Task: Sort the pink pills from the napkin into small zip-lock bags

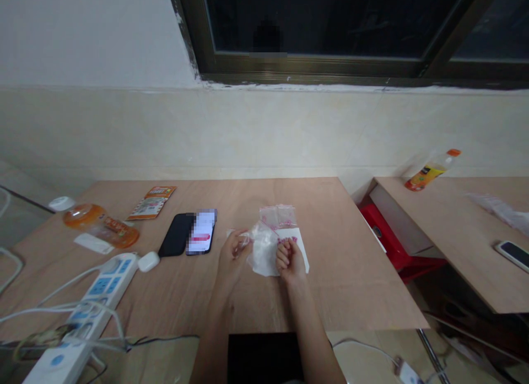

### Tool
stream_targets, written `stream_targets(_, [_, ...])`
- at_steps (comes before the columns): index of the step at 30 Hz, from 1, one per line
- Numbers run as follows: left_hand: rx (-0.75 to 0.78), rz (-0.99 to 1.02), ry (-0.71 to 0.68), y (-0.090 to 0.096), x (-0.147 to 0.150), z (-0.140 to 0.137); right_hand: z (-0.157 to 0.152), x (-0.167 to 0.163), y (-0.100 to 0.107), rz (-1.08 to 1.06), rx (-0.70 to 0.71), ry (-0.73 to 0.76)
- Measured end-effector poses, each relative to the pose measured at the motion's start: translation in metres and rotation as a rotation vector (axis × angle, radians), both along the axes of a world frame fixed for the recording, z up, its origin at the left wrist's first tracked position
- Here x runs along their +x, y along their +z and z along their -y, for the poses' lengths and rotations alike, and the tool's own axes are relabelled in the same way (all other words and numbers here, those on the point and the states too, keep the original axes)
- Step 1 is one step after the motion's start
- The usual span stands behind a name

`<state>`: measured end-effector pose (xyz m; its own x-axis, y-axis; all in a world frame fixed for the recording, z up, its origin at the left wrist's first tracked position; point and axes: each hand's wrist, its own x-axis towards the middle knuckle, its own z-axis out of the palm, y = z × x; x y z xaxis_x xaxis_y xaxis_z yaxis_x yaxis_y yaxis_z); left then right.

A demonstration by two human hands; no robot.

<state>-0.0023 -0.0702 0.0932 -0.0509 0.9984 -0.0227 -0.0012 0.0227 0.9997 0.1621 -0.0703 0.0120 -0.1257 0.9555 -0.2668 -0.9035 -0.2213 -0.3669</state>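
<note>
In the middle of the wooden table, my left hand [233,253] is closed on the edge of a clear plastic bag [263,236]. The bag spreads to the right, over a white sheet of paper [305,250]. My right hand [291,261] is curled above the paper, at the bag's right side; whatever lies within its fingers is hidden. Small pinkish-red marks show just beyond those fingertips, too small to make out. Behind both hands lies another flat clear bag [278,215] with pink-red markings.
Two phones [177,235] [201,232], a white earphone case [149,261], an orange drink bottle [105,225] and an orange packet [152,202] lie left. A power strip [88,312] with cables sits front left. Across a gap, another table [458,235] holds a juice bottle [430,172].
</note>
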Motion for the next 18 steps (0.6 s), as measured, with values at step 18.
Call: stream_targets(18, [-0.071,0.052,0.251,-0.027,-0.034,-0.011,-0.007,-0.006,-0.003,0.145,-0.089,-0.286])
